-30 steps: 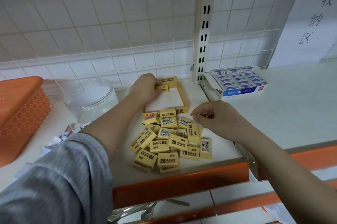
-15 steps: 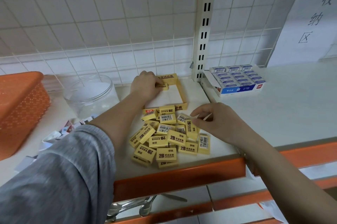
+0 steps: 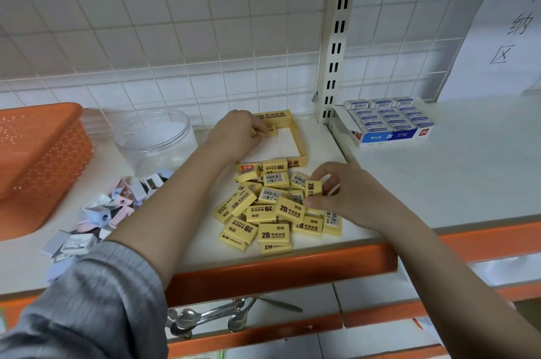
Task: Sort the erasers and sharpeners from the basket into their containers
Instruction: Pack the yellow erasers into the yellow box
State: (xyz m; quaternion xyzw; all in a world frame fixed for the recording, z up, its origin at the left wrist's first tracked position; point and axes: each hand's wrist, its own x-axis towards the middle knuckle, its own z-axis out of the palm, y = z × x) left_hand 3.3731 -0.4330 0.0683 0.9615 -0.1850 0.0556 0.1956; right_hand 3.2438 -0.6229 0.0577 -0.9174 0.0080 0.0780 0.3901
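Broadly, we are working along the front half of the white shelf (image 3: 439, 183) with its orange front edge, the orange basket (image 3: 35, 154) standing at the left end and a clear round jar (image 3: 155, 136) just to its right, against the tiled back wall. Between jar and front edge lies a loose heap of pastel sharpeners (image 3: 99, 218), none yet in the jar as far as we can tell. Toward the back, beside the slotted upright, sits the yellow tray (image 3: 298, 142), nearly bare inside. Our left hand (image 3: 234, 136) reaches into its far left corner, its fingers curled on one eraser (image 3: 269, 130) that we are seating there, its long side along the back wall of the tray. In front of the tray, running down to the front edge, spreads the pile of yellow erasers (image 3: 269, 212): flat blocks in printed sleeves marked 2B, some showing barcodes, overlapping at odd angles. Our right hand (image 3: 348, 197) is the nearer one to that pile, at its right side, pinching a raised eraser (image 3: 313, 188) that stands on end. The tray lies up and left of those fingers, so we judge this block must be laid flat before it goes in. Beyond the upright, a blue box (image 3: 389, 124) of white erasers is full.
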